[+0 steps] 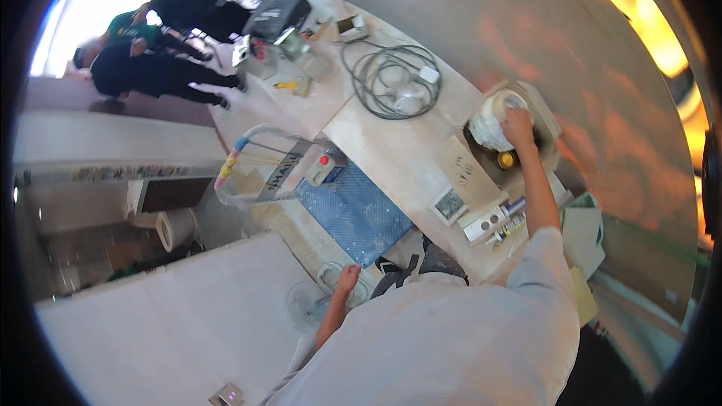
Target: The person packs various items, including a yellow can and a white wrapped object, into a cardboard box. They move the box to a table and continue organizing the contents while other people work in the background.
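My right arm reaches out over an open cardboard box [553,116] on the long work table. There my right hand [517,128] is closed on a crumpled white bundle [490,122], either cloth or plastic; its fingertips are partly hidden. Beside the bundle, inside the box, sits a round yellow-topped item [506,159]. My left hand [347,279] hangs low at my left side with its fingers curled into a fist and nothing visible in it. Just below it stands a see-through round fan-like object [307,304].
On the table lie a coiled grey cable [376,86], a power strip [485,225], tubes [511,229] and a yellow-handled brush [295,85]. A white jug with a red cap [322,171] stands by a blue mat [353,210]. Several people [162,71] are at the far left.
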Action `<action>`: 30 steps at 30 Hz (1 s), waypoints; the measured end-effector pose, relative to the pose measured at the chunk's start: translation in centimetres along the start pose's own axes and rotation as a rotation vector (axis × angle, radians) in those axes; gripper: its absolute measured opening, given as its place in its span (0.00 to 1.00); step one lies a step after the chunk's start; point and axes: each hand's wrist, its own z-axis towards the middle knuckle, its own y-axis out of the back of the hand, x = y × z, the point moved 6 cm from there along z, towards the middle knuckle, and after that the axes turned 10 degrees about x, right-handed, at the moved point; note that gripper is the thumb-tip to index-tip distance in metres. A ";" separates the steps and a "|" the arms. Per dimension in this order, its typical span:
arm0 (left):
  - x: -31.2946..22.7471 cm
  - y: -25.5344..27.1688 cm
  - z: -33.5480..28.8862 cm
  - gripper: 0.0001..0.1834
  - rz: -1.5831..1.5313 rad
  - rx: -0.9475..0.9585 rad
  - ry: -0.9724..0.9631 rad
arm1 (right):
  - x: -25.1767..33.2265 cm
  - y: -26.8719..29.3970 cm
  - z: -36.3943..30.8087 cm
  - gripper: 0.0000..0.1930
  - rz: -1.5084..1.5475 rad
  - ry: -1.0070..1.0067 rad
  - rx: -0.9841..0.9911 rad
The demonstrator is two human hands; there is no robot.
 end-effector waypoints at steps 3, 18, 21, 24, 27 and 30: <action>-11.0 -0.9 5.3 0.22 0.236 0.005 -0.092 | -1.2 -0.6 0.8 0.18 0.092 0.063 0.063; -45.6 -25.6 7.3 0.47 -0.407 0.899 -0.032 | -15.2 -1.9 -1.3 0.32 0.194 -0.085 0.058; -45.8 -28.8 9.3 0.47 -0.428 0.674 0.019 | -15.2 -3.4 1.2 0.34 0.055 -0.099 0.154; -45.1 -28.0 13.0 0.37 -0.260 0.363 0.127 | -13.6 -2.0 1.9 0.29 0.124 -0.130 0.158; -46.2 -26.8 15.3 0.24 0.512 0.369 -0.305 | -11.8 -0.6 2.0 0.30 0.070 -0.215 0.364; -45.8 -27.3 14.8 0.14 1.048 0.419 -0.685 | -10.1 0.6 1.2 0.23 -0.031 -0.171 0.414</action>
